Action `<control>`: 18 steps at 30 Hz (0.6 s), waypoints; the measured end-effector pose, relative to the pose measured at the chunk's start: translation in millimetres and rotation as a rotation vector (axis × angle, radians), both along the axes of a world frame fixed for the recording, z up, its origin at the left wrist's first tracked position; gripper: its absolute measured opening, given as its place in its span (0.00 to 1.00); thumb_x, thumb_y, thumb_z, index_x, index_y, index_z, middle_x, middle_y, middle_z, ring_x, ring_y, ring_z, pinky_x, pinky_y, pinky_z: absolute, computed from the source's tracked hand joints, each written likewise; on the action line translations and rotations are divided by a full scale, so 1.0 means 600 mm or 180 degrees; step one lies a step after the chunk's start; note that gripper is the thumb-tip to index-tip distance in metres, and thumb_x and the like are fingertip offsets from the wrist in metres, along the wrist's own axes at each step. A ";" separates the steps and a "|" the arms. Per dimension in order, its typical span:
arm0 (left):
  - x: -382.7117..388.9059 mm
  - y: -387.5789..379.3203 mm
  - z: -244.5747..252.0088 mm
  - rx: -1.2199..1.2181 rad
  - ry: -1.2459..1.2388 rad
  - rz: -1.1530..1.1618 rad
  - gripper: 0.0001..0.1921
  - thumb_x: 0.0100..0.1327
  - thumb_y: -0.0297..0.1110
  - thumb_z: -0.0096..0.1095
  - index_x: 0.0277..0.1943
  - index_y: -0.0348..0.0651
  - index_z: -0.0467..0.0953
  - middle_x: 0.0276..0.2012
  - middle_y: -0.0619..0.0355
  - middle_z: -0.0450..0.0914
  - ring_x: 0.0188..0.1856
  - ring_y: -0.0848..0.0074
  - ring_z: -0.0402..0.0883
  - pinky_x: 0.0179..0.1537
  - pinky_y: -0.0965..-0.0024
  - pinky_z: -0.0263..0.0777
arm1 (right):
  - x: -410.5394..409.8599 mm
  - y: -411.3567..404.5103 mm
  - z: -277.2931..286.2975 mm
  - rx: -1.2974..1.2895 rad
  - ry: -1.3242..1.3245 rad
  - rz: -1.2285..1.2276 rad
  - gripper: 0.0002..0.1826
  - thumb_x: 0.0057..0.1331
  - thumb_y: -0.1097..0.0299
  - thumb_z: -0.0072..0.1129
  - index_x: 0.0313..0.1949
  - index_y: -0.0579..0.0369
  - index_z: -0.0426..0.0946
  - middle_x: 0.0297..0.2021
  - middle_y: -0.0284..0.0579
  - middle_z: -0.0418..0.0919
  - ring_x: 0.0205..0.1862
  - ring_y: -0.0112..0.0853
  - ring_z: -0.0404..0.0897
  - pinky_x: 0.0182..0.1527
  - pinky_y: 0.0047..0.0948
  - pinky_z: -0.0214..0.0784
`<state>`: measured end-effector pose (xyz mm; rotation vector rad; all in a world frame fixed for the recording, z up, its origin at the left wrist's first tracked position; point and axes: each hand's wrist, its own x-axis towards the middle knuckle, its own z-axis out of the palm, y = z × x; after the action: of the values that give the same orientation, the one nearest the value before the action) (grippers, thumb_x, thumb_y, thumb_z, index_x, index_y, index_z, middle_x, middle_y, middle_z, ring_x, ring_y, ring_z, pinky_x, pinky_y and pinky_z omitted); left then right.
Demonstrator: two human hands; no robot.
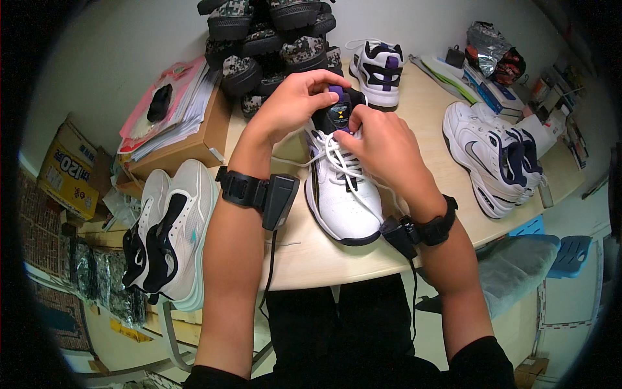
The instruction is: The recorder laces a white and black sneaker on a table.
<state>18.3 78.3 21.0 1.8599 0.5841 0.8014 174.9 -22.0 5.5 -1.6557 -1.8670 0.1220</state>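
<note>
A white sneaker [346, 209] with a black and purple collar sits on the table before me, toe towards me. My left hand [303, 97] pinches the top of its dark padded tongue [340, 113] by a purple loop. On the opposite side, my right hand [384, 138] grips the sneaker near the tongue's lower edge, its thumb just above the laces. Whether it holds the tongue or a lace is hidden by the fingers. White laces [342, 158] lie loosely crossed over the upper, with ends trailing to both sides. The matching sneaker [381, 75] stands behind, heel towards me.
White Nike sneakers [486, 150] stand at right on the table [427, 194]. Pale mesh sneakers [180, 233] are at left, beside a cardboard box [204, 146] bearing papers. Camouflage shoes [277, 44] are piled behind. Cables hang from black wrist devices [281, 202]. A grey cushion [517, 272] lies at lower right.
</note>
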 end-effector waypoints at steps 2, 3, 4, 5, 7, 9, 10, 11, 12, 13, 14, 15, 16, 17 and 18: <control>0.000 -0.002 0.002 0.0025 0.0036 0.0032 0.14 0.63 0.24 0.57 0.51 0.36 0.77 0.41 0.59 0.80 0.42 0.81 0.76 0.48 0.77 0.70 | 0.010 0.004 -0.002 -0.0126 0.0173 0.0138 0.14 0.57 0.61 0.63 0.31 0.61 0.76 0.25 0.55 0.79 0.31 0.49 0.79 0.35 0.43 0.70; 0.000 -0.002 0.002 0.0024 0.0034 0.0030 0.14 0.63 0.24 0.57 0.51 0.36 0.77 0.41 0.59 0.80 0.42 0.81 0.76 0.48 0.77 0.70 | 0.017 0.009 -0.006 -0.0223 0.0483 0.0362 0.12 0.59 0.64 0.61 0.31 0.62 0.75 0.26 0.56 0.79 0.31 0.49 0.79 0.35 0.43 0.70; 0.000 -0.001 0.001 0.0013 0.0020 0.0031 0.13 0.63 0.24 0.57 0.51 0.36 0.77 0.41 0.59 0.80 0.43 0.81 0.76 0.48 0.76 0.70 | 0.022 0.012 -0.009 -0.0320 0.0794 0.0586 0.10 0.61 0.67 0.58 0.32 0.63 0.75 0.26 0.57 0.78 0.31 0.49 0.79 0.36 0.42 0.69; -0.001 0.001 0.001 0.0001 0.0007 0.0032 0.13 0.63 0.25 0.57 0.51 0.36 0.77 0.41 0.59 0.80 0.43 0.81 0.76 0.49 0.76 0.70 | 0.024 0.012 -0.012 -0.0321 0.0792 0.0584 0.10 0.61 0.67 0.58 0.32 0.63 0.75 0.26 0.57 0.78 0.31 0.49 0.79 0.36 0.42 0.69; -0.003 0.003 -0.001 -0.0001 -0.0024 -0.0010 0.13 0.64 0.25 0.57 0.51 0.36 0.77 0.41 0.59 0.80 0.43 0.81 0.76 0.49 0.76 0.70 | 0.027 0.012 -0.016 -0.0241 0.0772 0.0700 0.08 0.63 0.70 0.55 0.32 0.64 0.73 0.28 0.58 0.78 0.31 0.49 0.78 0.36 0.41 0.69; -0.006 0.004 -0.001 -0.0002 -0.0056 -0.0056 0.14 0.64 0.25 0.58 0.52 0.36 0.77 0.42 0.59 0.80 0.43 0.81 0.76 0.49 0.76 0.70 | 0.030 0.009 -0.019 -0.0248 0.0805 0.0717 0.08 0.64 0.70 0.54 0.34 0.63 0.73 0.27 0.57 0.78 0.31 0.47 0.79 0.36 0.40 0.69; -0.008 0.004 0.000 -0.0003 -0.0053 -0.0048 0.14 0.64 0.26 0.58 0.52 0.37 0.77 0.42 0.60 0.80 0.43 0.81 0.76 0.49 0.76 0.70 | 0.033 0.007 -0.019 -0.0255 0.0837 0.0731 0.08 0.65 0.70 0.52 0.36 0.63 0.72 0.27 0.56 0.78 0.31 0.44 0.79 0.35 0.39 0.69; -0.010 0.003 0.000 -0.0003 -0.0050 -0.0040 0.14 0.64 0.26 0.58 0.52 0.37 0.77 0.42 0.60 0.80 0.43 0.81 0.76 0.49 0.76 0.70 | 0.041 0.008 -0.018 -0.0253 0.0837 0.0733 0.08 0.65 0.70 0.52 0.36 0.63 0.72 0.27 0.56 0.78 0.31 0.44 0.79 0.35 0.39 0.69; -0.009 0.005 -0.001 -0.0001 -0.0048 -0.0037 0.14 0.64 0.26 0.58 0.52 0.37 0.77 0.42 0.60 0.80 0.43 0.81 0.76 0.49 0.76 0.70 | 0.056 0.011 -0.016 -0.0374 0.1354 0.0619 0.08 0.67 0.69 0.50 0.37 0.62 0.71 0.28 0.54 0.79 0.31 0.41 0.80 0.36 0.37 0.71; -0.009 0.005 -0.001 -0.0039 -0.0076 -0.0071 0.14 0.64 0.26 0.58 0.52 0.37 0.77 0.42 0.60 0.79 0.43 0.81 0.76 0.49 0.77 0.69 | 0.073 0.013 -0.013 -0.0495 0.1872 0.0502 0.09 0.69 0.68 0.47 0.39 0.62 0.70 0.29 0.52 0.80 0.32 0.38 0.80 0.37 0.36 0.72; -0.009 0.005 -0.001 -0.0077 -0.0103 -0.0105 0.14 0.64 0.26 0.58 0.52 0.37 0.77 0.42 0.60 0.79 0.43 0.81 0.76 0.49 0.77 0.69 | 0.100 0.020 -0.008 -0.0049 0.2418 0.0562 0.10 0.71 0.66 0.44 0.40 0.61 0.69 0.30 0.50 0.79 0.32 0.36 0.80 0.37 0.34 0.73; -0.002 0.003 0.000 -0.0078 -0.0109 -0.0132 0.14 0.64 0.26 0.58 0.52 0.37 0.77 0.42 0.60 0.79 0.43 0.81 0.76 0.49 0.77 0.69 | 0.132 0.025 -0.002 0.0418 0.2945 0.0589 0.11 0.73 0.65 0.41 0.41 0.61 0.68 0.32 0.49 0.79 0.33 0.33 0.80 0.38 0.33 0.74; -0.007 0.000 0.001 -0.0075 -0.0066 -0.0055 0.13 0.64 0.27 0.58 0.52 0.37 0.77 0.42 0.60 0.79 0.44 0.81 0.76 0.49 0.77 0.69 | 0.144 0.024 0.015 0.0734 0.3871 0.0451 0.12 0.73 0.64 0.40 0.42 0.61 0.68 0.33 0.49 0.78 0.33 0.33 0.80 0.38 0.32 0.75; -0.013 -0.001 0.003 -0.0071 -0.0024 0.0021 0.13 0.64 0.27 0.58 0.52 0.37 0.77 0.42 0.60 0.79 0.44 0.81 0.76 0.50 0.77 0.69 | 0.153 0.022 0.030 0.1059 0.4791 0.0296 0.13 0.74 0.64 0.40 0.43 0.61 0.67 0.33 0.49 0.78 0.34 0.34 0.80 0.38 0.30 0.76; -0.019 0.001 -0.002 -0.0075 -0.0019 0.0017 0.13 0.64 0.27 0.58 0.52 0.37 0.77 0.42 0.60 0.79 0.44 0.81 0.76 0.50 0.77 0.69 | 0.166 0.026 0.023 0.1059 0.4795 0.0288 0.13 0.74 0.64 0.40 0.43 0.61 0.67 0.33 0.49 0.78 0.34 0.34 0.80 0.38 0.30 0.76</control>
<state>7.2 79.1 20.1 1.8345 0.5928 0.8000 274.4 -6.4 19.2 -0.7337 -0.6974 0.7877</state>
